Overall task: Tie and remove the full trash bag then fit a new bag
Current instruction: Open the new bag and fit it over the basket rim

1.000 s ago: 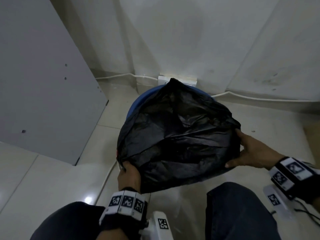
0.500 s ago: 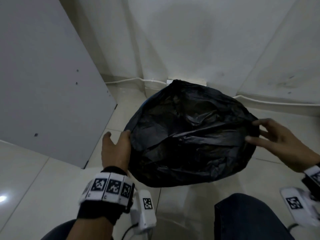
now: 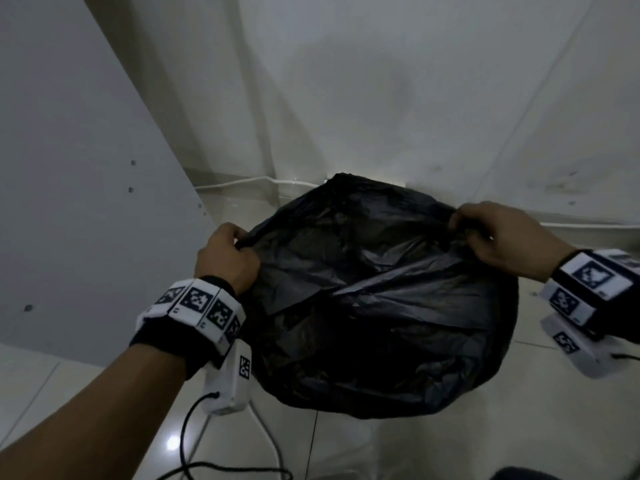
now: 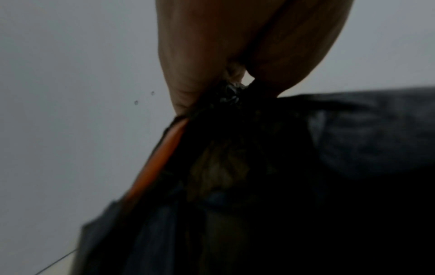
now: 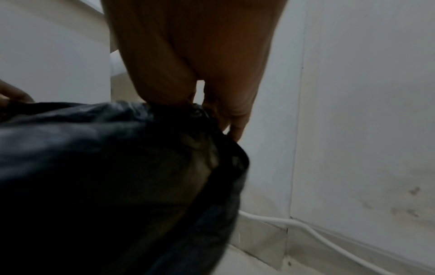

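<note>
A black trash bag (image 3: 374,299) bulges over the bin and hides it in the head view. My left hand (image 3: 239,242) grips a bunched piece of the bag's rim at its left side. My right hand (image 3: 464,225) pinches the rim at the far right. The plastic is stretched taut between the two hands. In the left wrist view the left hand (image 4: 226,89) pinches gathered bag (image 4: 259,167) plastic, and an orange strip (image 4: 155,167) of the bin shows beneath it. In the right wrist view the right hand (image 5: 200,106) is curled round the bag (image 5: 105,158) edge.
A grey panel (image 3: 76,168) stands close on the left. White walls meet in a corner behind the bag, with a white cable (image 3: 242,181) along their base. A black cord (image 3: 194,441) lies on the tiled floor in front.
Both hands moved from the bag's lower sides up to its rim and took hold of it. The bag's top edge has been pulled up and stretched between them.
</note>
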